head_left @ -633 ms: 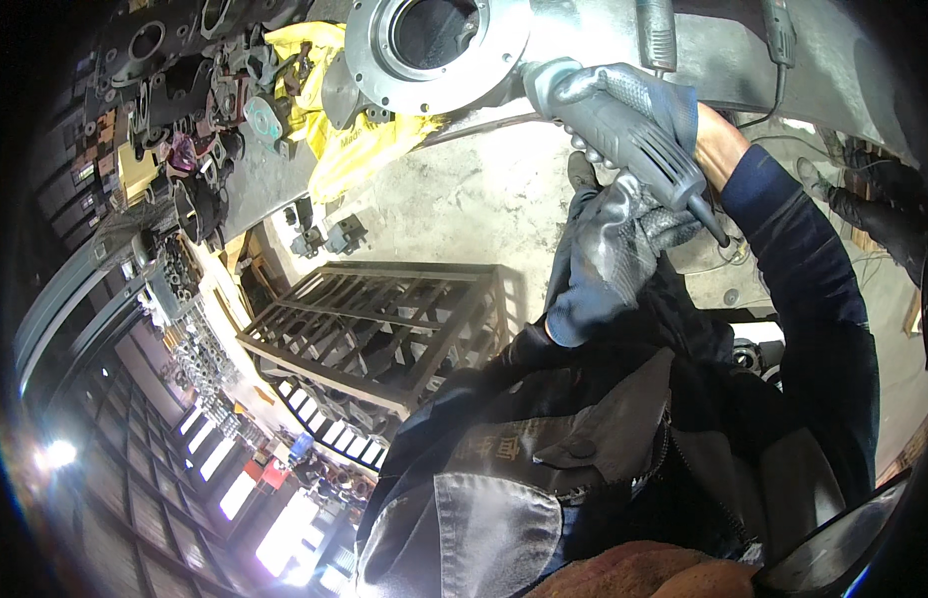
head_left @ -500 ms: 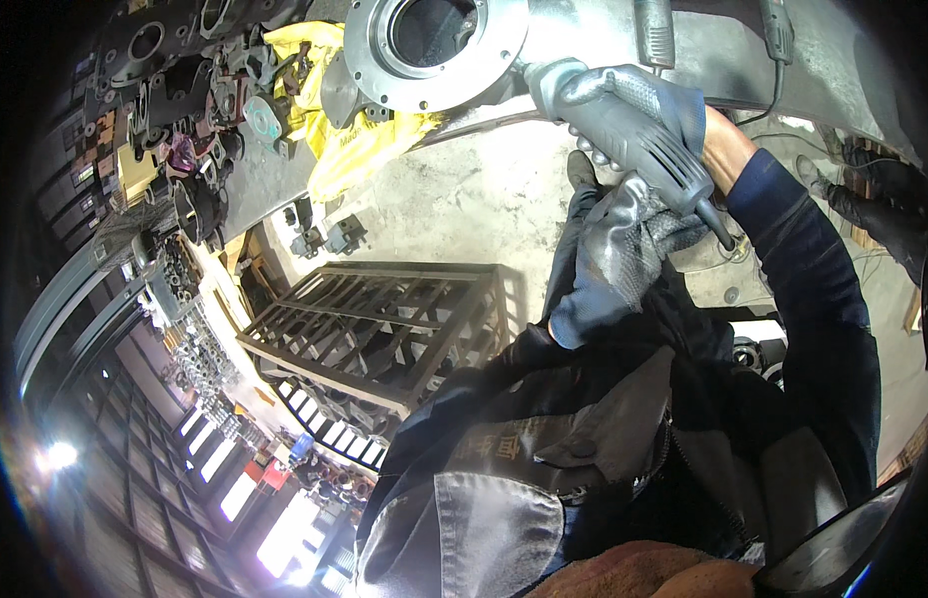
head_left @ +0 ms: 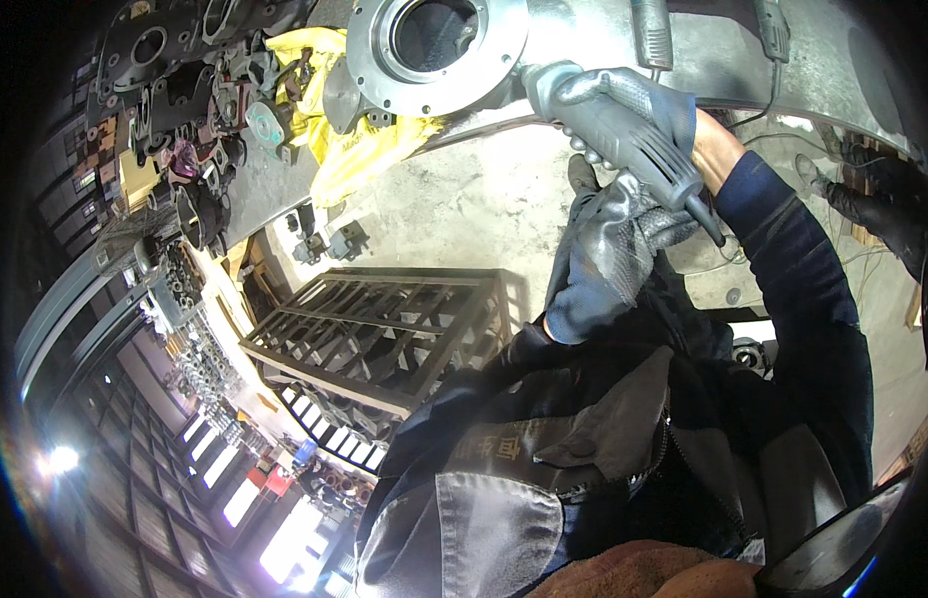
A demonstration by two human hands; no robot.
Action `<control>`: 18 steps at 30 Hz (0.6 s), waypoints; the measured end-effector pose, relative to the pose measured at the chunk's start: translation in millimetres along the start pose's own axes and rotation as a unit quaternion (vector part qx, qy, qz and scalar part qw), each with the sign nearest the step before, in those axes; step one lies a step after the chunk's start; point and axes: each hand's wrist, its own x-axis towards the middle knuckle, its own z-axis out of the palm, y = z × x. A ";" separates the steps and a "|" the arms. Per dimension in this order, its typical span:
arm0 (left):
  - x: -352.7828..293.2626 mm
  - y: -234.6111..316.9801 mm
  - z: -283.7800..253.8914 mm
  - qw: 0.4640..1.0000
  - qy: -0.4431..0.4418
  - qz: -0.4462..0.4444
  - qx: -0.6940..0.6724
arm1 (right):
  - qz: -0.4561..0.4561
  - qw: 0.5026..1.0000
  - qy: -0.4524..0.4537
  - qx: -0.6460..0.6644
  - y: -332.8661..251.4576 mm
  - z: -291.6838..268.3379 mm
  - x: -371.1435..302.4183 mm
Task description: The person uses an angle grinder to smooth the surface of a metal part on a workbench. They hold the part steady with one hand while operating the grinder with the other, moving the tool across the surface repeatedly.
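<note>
Both my hands, in grey coated work gloves, grip a dark grey angle grinder [head_left: 638,149]. My right hand [head_left: 648,100] wraps the grinder's body from above, close behind its head. Lower down, my left hand [head_left: 609,254] is closed around the underside near the rear end, where the cord comes out. The grinder's head points up and left at the edge of a round metal flange [head_left: 424,92] lying on the workbench. Bolt holes ring the flange's large central bore. The grinder's disc is hidden, so I cannot tell whether it touches the metal.
Two more corded power tools [head_left: 651,40] lie along the metal workbench [head_left: 718,80]. Left of the flange are a yellow plastic bag [head_left: 369,159] and many dark metal parts. A steel frame rack [head_left: 374,334] stands on the floor. At the right edge, another person's leg [head_left: 868,204] shows.
The grinder's rear end has swung slightly left, together with my right wrist. Both hands keep their grip on it, and the flange stays in place.
</note>
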 end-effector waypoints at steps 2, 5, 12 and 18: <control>1.4 3.5 -1.1 1.000 -0.016 0.009 0.001 | 0.014 1.000 0.000 -0.011 -3.7 3.2 2.5; 3.8 4.7 -6.5 1.000 -0.022 0.013 0.001 | 0.032 0.998 0.014 -0.054 -13.3 11.0 3.3; 6.9 -1.6 -5.2 0.998 -0.052 0.024 -0.014 | 0.036 0.999 0.001 -0.028 -17.3 13.2 -7.8; -0.9 -0.7 -6.8 0.997 -0.060 0.038 0.013 | 0.025 0.999 -0.020 0.013 -3.5 -4.5 1.0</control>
